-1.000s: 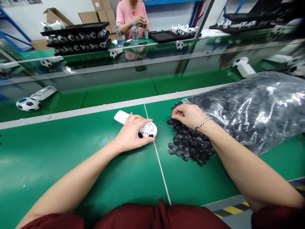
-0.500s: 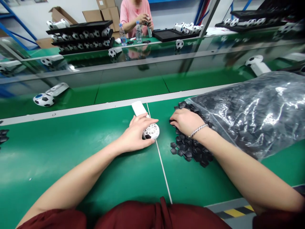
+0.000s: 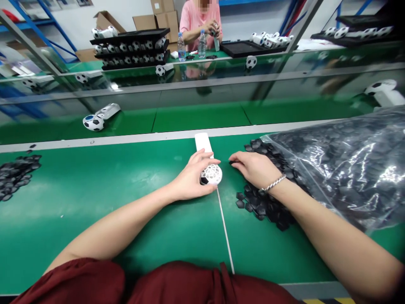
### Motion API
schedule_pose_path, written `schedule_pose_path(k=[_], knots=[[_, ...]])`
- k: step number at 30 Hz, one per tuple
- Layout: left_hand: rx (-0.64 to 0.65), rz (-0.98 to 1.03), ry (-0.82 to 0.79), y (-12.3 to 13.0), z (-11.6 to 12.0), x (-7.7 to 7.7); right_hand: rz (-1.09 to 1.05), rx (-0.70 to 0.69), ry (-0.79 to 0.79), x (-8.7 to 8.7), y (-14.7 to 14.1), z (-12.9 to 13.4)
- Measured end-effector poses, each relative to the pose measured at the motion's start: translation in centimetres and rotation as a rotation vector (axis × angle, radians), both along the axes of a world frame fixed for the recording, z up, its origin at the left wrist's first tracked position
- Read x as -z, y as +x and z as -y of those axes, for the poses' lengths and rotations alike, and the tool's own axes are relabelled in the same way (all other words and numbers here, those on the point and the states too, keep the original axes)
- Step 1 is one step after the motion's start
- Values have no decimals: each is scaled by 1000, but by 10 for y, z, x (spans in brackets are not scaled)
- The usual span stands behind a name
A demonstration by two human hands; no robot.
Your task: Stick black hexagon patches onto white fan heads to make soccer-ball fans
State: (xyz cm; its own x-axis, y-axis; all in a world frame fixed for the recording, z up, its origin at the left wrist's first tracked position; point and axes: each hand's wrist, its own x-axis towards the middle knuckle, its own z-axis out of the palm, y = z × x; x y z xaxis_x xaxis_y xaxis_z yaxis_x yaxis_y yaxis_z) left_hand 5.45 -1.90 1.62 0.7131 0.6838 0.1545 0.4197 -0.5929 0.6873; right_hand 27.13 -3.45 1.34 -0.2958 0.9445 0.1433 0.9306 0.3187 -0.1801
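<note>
My left hand (image 3: 195, 176) is wrapped round a white device with a football-shaped head (image 3: 212, 174), which lies on the green table. Its flat white handle (image 3: 203, 142) points away from me, and the head is an open lattice with a black patch at its lower left. My right hand (image 3: 251, 167) pinches a small black piece (image 3: 233, 161) between thumb and fingertips. That hand is just right of the device, over the left edge of a heap of black pentagon pieces (image 3: 262, 202).
A clear plastic bag (image 3: 354, 156) full of black pieces lies on the right. Another black heap (image 3: 17, 175) sits far left. Beyond the table edge, a green belt (image 3: 177, 114) carries a football device (image 3: 94, 122). Across it, a person in pink (image 3: 202, 25) handles something near stacked trays (image 3: 131, 48).
My right hand has lifted slightly off the heap and moved towards the device with a black piece. My left hand still holds the device. The camera view has turned left.
</note>
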Motion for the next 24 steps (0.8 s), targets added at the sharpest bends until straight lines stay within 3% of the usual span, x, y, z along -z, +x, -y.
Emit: schedule_pose_path(k=[5, 11, 19, 24], knots=[[79, 28, -33, -1, -3, -1, -225, -146, -29, -8, -10, 6], [91, 28, -48, -2, -5, 0, -499, -169, -39, -19, -16, 17], [86, 50, -62, 0, -5, 2, -517, -433, -9, -15, -26, 23], [-6, 65, -63, 6, -1, 4, -558, -378, 12, -9, -29, 20]])
